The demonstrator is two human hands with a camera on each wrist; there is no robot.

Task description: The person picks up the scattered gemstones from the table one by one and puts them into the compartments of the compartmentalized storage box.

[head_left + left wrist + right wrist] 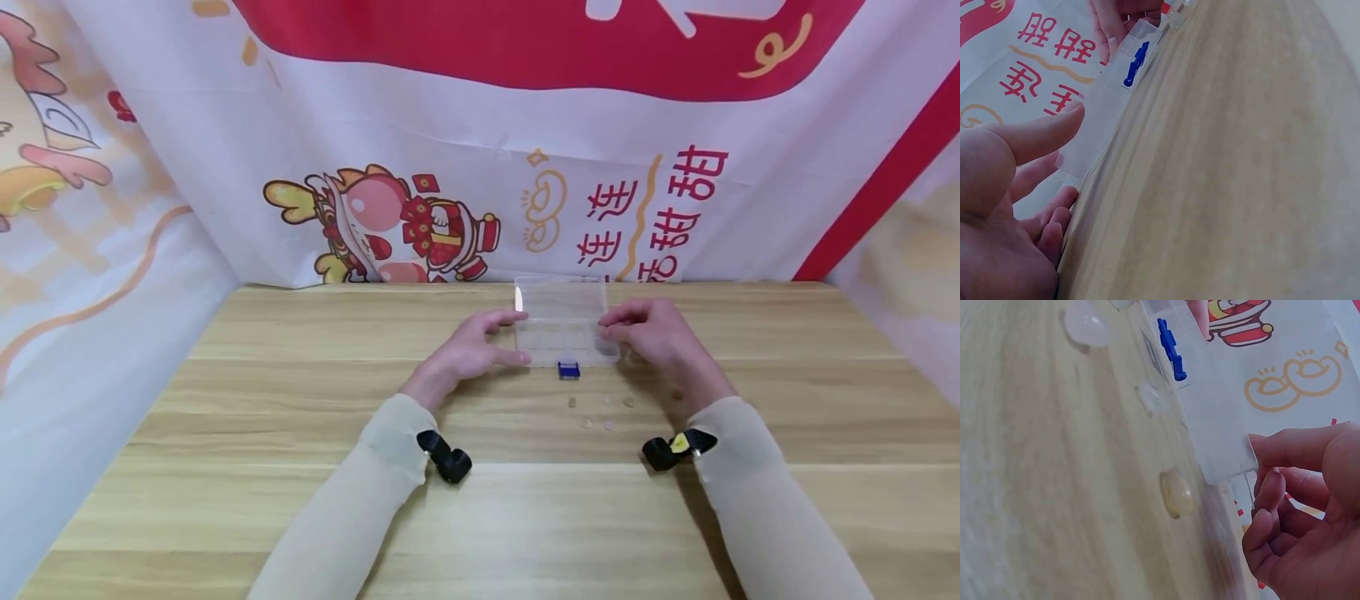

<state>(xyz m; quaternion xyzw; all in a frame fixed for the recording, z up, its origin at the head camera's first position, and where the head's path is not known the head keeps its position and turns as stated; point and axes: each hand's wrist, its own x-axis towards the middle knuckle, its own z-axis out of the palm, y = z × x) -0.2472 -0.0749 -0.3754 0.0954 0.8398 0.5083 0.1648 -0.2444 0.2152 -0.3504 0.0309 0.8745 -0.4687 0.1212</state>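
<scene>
A clear plastic compartment box stands near the table's back edge, its transparent lid raised at the rear. A blue clasp shows at its front. My left hand is at the box's left end, thumb by the front corner and fingers loosely spread along the side. At the right end, my right hand has its thumb and curled fingers at the wall, pinching its edge. Several small translucent stones lie in front: a pinkish one, a whitish one and a yellowish one.
The wooden table runs back to a printed cloth hanging behind the box. Similar cloth hangs along both sides. A small black camera is strapped to each sleeve.
</scene>
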